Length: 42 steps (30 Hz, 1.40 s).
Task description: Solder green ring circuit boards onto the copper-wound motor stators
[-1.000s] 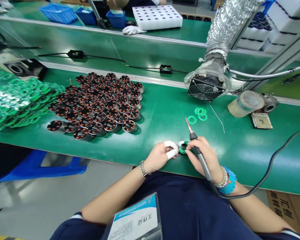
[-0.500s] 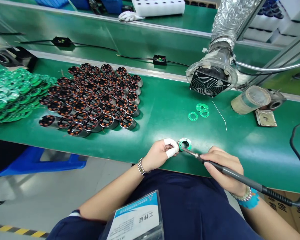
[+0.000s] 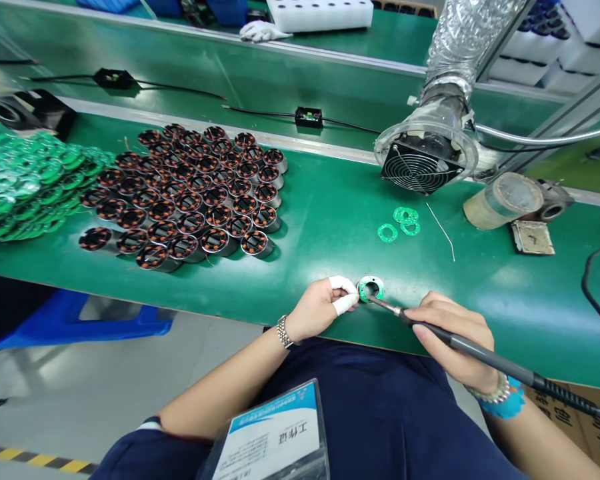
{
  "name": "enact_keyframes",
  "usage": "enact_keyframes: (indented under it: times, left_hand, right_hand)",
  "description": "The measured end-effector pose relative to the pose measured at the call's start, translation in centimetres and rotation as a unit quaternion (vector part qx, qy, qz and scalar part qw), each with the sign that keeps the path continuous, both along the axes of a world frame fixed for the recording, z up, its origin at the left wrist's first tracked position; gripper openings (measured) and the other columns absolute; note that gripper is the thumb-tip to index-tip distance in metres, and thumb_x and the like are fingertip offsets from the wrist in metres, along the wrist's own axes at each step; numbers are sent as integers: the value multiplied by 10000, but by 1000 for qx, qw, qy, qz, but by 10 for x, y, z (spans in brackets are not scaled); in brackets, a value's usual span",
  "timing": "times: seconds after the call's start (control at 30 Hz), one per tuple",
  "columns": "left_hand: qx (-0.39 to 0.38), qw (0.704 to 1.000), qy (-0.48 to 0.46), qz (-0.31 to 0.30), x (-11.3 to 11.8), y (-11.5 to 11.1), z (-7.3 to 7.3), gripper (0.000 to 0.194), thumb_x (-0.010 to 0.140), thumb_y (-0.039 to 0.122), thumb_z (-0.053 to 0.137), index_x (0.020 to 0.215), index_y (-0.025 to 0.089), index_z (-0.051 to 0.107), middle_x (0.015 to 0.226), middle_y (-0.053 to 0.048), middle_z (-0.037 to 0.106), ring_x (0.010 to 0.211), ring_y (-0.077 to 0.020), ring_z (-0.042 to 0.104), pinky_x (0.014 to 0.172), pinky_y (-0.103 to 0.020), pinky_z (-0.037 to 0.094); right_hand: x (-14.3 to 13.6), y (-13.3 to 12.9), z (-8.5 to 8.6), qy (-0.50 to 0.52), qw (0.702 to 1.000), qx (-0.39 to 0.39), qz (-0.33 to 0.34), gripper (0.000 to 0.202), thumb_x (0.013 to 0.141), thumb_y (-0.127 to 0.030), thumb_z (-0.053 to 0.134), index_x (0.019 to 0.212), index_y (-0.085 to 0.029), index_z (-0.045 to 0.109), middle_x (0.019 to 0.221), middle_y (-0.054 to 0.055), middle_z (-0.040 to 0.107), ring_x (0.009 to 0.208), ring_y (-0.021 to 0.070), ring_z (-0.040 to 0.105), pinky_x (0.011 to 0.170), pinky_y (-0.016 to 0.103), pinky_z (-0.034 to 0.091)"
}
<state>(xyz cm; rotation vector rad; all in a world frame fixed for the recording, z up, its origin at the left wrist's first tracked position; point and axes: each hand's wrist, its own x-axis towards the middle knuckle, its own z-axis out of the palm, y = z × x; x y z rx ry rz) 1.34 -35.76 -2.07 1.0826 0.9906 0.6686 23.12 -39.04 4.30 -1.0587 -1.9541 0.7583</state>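
A motor stator topped by a green ring-shaped circuit board (image 3: 379,287) stands near the front edge of the green bench. My left hand (image 3: 325,305), with white tape on thumb and finger, is closed on its left side. In my right hand (image 3: 455,340) is a soldering iron (image 3: 473,348), gripped like a pen, its tip touching the lower part of the ring. Beyond it lie several loose green ring boards (image 3: 387,233) and a thin strand of solder wire (image 3: 443,227).
Many wound motor stators (image 3: 220,241) stand grouped at left, beside a large pile of green boards (image 3: 25,180). A fume fan (image 3: 420,168) on a foil duct (image 3: 467,40) hangs at the back right. Further right stand a round container (image 3: 503,200) and a small square tray (image 3: 533,238).
The soldering iron's tip has shifted slightly right along the ring board, and my right hand with it. My left hand keeps its hold on the stator.
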Motion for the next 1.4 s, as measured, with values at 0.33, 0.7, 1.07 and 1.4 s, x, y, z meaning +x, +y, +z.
enact_keyframes:
  times: [0.33, 0.7, 1.07, 1.4]
  left_hand:
    - [4, 1000, 2, -6, -1, 0, -2, 135, 729, 260, 623, 736, 140, 562, 701, -20, 604, 659, -130, 594, 688, -283, 497]
    - [32, 998, 54, -18, -1, -4, -2, 164, 750, 310, 611, 760, 155, 558, 721, -28, 632, 687, -142, 605, 692, -276, 487]
    - [39, 998, 46, 14, 2, -3, -8, 185, 738, 312, 632, 774, 153, 545, 713, -26, 631, 682, -142, 617, 693, -271, 482]
    - [103, 990, 96, 12, -3, 0, -9, 137, 761, 286, 594, 803, 158, 568, 748, -38, 650, 706, -152, 634, 700, -277, 498]
  right_hand:
    - [7, -3, 0, 9, 1000, 6, -11, 223, 764, -83, 563, 935, -184, 664, 681, 45, 637, 614, 165, 577, 556, 315, 479]
    - [127, 79, -29, -69, 877, 168, -445, 264, 799, -331, 575, 997, -165, 630, 922, 82, 662, 858, 218, 624, 809, 399, 492]
    - [-2, 26, -44, -53, 999, -12, 5, 421, 780, -281, 643, 1164, -223, 481, 1114, 80, 628, 984, 186, 626, 856, 305, 514]
    - [-21, 29, -60, -38, 999, -4, -9, 350, 801, -262, 620, 1125, -206, 500, 1037, 88, 636, 968, 200, 624, 855, 338, 518]
